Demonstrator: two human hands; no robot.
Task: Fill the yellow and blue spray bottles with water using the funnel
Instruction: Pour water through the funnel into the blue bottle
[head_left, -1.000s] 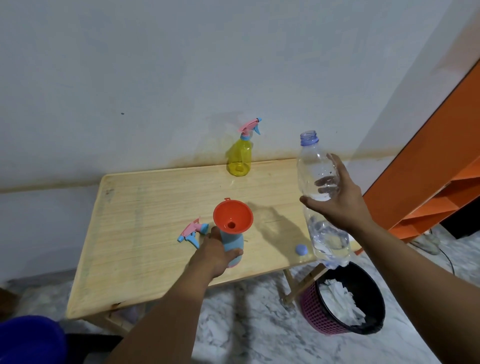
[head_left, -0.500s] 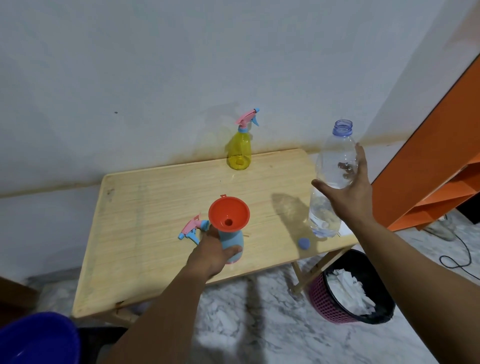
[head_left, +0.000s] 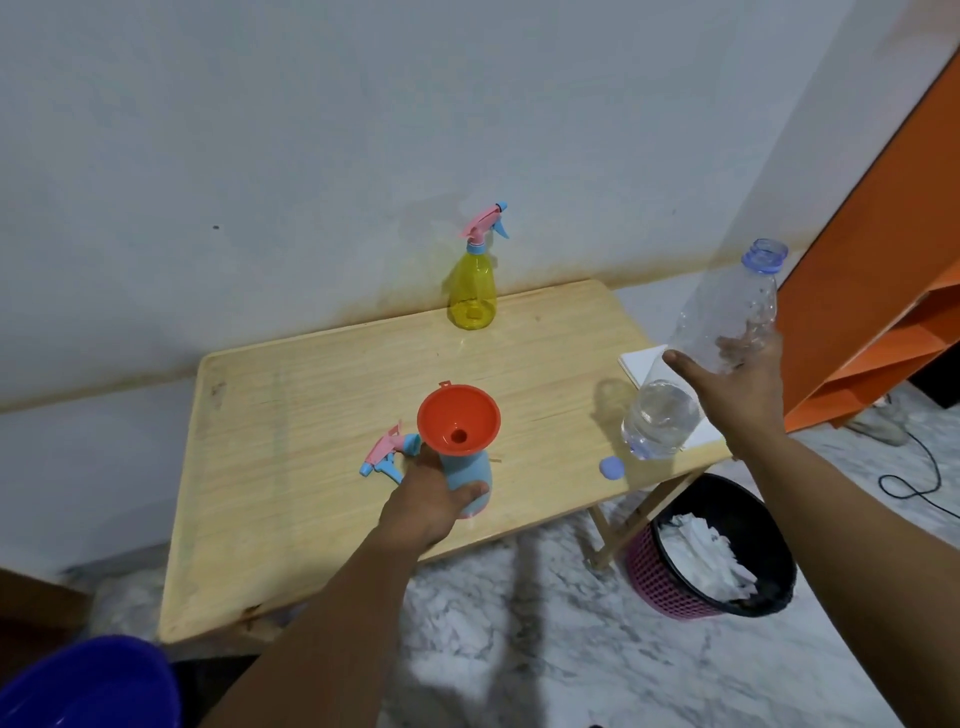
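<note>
Right hand brings the uncapped water bottle down toward the counter, fingers wrapped round it; left hand grips the blue bottle under the funnel. Pouring looks finished here; yellow bottle stands capped by the wall.

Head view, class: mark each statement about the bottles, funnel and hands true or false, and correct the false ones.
1. The orange funnel sits in the neck of the blue spray bottle. True.
2. The yellow spray bottle has its spray head removed. False: its pink spray head is on.
3. The right hand holds the clear water bottle, uncapped. True.
4. The left hand rests flat on the table. False: it grips the blue spray bottle.
5. A loose spray head lies beside the blue spray bottle. True.
</note>
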